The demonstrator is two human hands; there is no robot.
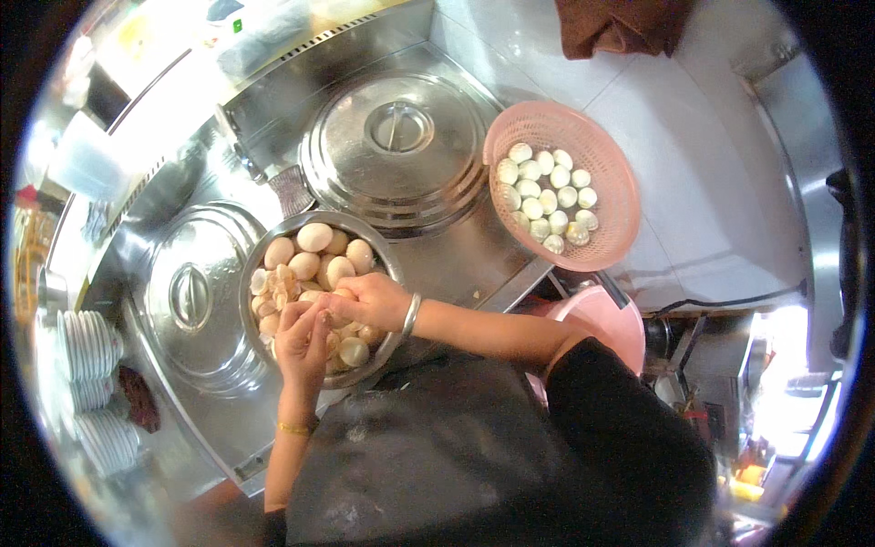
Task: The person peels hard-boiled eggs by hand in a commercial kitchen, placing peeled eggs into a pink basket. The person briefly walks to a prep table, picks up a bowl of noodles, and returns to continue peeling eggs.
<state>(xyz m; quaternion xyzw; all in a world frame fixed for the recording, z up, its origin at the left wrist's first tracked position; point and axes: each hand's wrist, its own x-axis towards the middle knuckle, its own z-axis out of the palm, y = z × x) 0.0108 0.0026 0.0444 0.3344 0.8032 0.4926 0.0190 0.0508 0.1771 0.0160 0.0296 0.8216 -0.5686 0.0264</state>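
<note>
A round metal bowl [395, 267] holds several eggs in their shells [315, 237] and pieces of broken shell [280, 284]. Over its near half, my right hand [372, 301], with a bangle at the wrist, grips an egg [345, 294], mostly hidden by the fingers. My left hand [304, 335] meets it there with its fingertips pinched together; whether they hold a bit of shell cannot be made out. To the right, a pink plastic colander [615, 205] contains several peeled eggs [547, 201].
Two large round metal lids [444, 137], [222, 301] rest on the steel counter [437, 267]. A metal-handled scrubber or brush [292, 191] lies between them. Stacked white plates [89, 345] stand at left. A pink bucket [608, 314] sits below the colander. Part of a person's face shows at the top.
</note>
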